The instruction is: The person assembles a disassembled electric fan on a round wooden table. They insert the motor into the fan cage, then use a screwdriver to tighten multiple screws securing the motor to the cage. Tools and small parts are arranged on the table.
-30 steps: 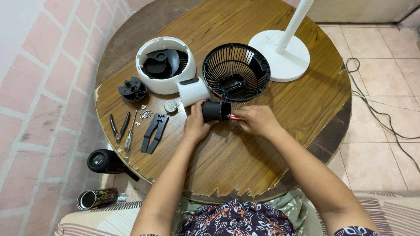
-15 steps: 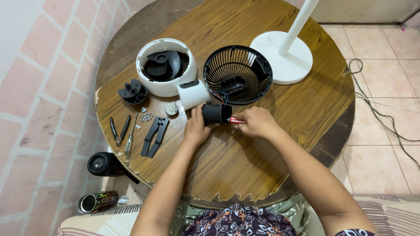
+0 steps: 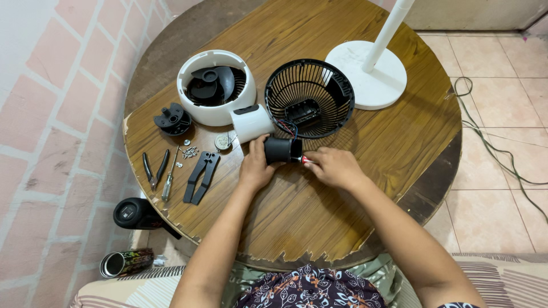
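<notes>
Left hand (image 3: 255, 167) fingers wrapped around black motor cylinder (image 3: 278, 149); right hand (image 3: 333, 167) fingers pinched red-handled screwdriver (image 3: 304, 159) at its end, above wooden surface (image 3: 319, 217).

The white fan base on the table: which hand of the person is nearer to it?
Right. The right hand lies below and a little left of the white fan base. The left hand, holding the black motor, is farther left.

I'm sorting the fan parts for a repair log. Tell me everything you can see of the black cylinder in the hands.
The black cylinder is short, matte, plastic-looking, lying on its side above the wooden table. The left hand grips it; the right hand holds a red-handled tool at its right end. Red and blue wires run to the black grille.
</notes>
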